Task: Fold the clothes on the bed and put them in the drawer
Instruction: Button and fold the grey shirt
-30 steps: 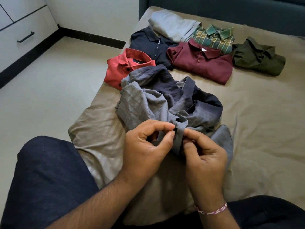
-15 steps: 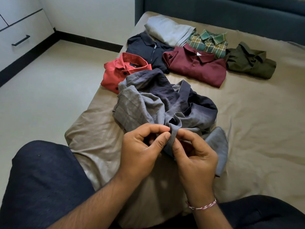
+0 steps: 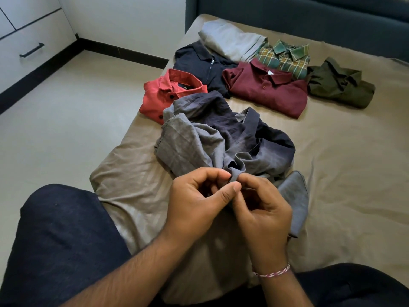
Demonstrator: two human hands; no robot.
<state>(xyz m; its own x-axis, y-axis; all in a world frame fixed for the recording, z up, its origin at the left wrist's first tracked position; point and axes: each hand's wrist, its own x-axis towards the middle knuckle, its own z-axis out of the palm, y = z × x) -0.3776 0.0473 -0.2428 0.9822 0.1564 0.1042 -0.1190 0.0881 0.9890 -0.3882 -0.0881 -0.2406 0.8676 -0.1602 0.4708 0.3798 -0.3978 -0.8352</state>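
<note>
A crumpled grey shirt [image 3: 205, 140] lies in a heap on the bed [image 3: 345, 169] in front of me. My left hand [image 3: 197, 204] and my right hand [image 3: 263, 209] meet at its near edge, and each pinches the same strip of grey cloth between thumb and fingers. Behind the heap lie folded clothes: a red shirt [image 3: 163, 94], a navy zip polo [image 3: 199, 60], a maroon polo [image 3: 267, 89], a light grey garment [image 3: 228, 38], a green plaid shirt [image 3: 285, 56] and an olive shirt [image 3: 338, 85].
A white drawer unit [image 3: 28, 41] with a black handle stands at the far left across the pale floor [image 3: 66, 120]. A dark blue headboard [image 3: 309, 12] runs behind the bed. My knees in dark trousers frame the bottom corners.
Both hands have kept pinching the grey strip and worked a little further along it. The view has tilted slightly, so the folded clothes sit lower in frame.
</note>
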